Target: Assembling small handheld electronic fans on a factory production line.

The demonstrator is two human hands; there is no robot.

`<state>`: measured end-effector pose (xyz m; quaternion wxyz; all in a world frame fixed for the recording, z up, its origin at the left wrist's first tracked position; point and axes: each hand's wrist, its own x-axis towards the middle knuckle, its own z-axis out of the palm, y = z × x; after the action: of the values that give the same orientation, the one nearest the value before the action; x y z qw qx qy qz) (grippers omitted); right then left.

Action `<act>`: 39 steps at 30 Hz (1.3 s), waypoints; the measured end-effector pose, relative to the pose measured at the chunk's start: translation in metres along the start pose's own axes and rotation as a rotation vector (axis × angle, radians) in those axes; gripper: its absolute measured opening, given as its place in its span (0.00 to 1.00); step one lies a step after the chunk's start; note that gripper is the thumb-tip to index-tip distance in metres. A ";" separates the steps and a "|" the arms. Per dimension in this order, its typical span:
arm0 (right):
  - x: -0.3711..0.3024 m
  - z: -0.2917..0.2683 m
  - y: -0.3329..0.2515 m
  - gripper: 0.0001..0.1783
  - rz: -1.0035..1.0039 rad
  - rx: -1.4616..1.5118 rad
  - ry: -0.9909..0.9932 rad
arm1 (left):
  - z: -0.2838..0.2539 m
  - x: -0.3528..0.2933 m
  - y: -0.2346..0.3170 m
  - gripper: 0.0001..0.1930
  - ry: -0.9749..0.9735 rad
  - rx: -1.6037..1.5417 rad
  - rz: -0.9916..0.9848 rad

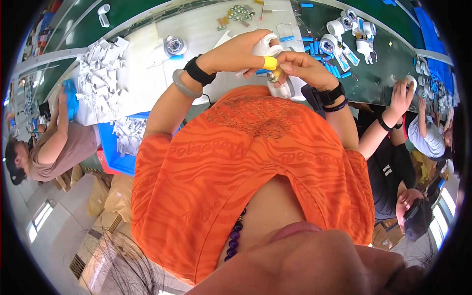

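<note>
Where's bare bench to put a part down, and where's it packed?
Bare: white tabletop between round white unit and small-parts cluster, also between white-piece pile and left forearm; green tabletop between blue cylinders and a co-worker's hand. Crowded: the pile, the cylinders, and the spot where left hand and right hand meet at a white part.

Assembly workshop — workbench [388, 59], heaped parts [102, 69], co-workers [66, 150]
</note>
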<state>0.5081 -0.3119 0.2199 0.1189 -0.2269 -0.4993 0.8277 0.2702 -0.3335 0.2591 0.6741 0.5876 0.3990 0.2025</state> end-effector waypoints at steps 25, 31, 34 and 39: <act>0.017 0.046 -0.008 0.11 -0.774 -1.134 0.892 | 0.022 0.008 -0.033 0.20 0.313 -0.624 0.289; 0.021 0.042 -0.003 0.12 -0.903 -1.194 0.892 | 0.032 0.004 -0.025 0.21 0.312 -0.484 0.369; 0.020 0.044 -0.004 0.13 -0.919 -1.203 0.885 | 0.032 0.003 -0.028 0.21 0.287 -0.423 0.368; 0.020 0.047 -0.005 0.14 -0.923 -1.173 0.912 | 0.034 0.004 -0.029 0.19 0.272 -0.397 0.366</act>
<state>0.4673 -0.3377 0.2384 0.4944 -0.3357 -0.7904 0.1349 0.2932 -0.3589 0.2302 0.6683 0.4741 0.3258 0.4716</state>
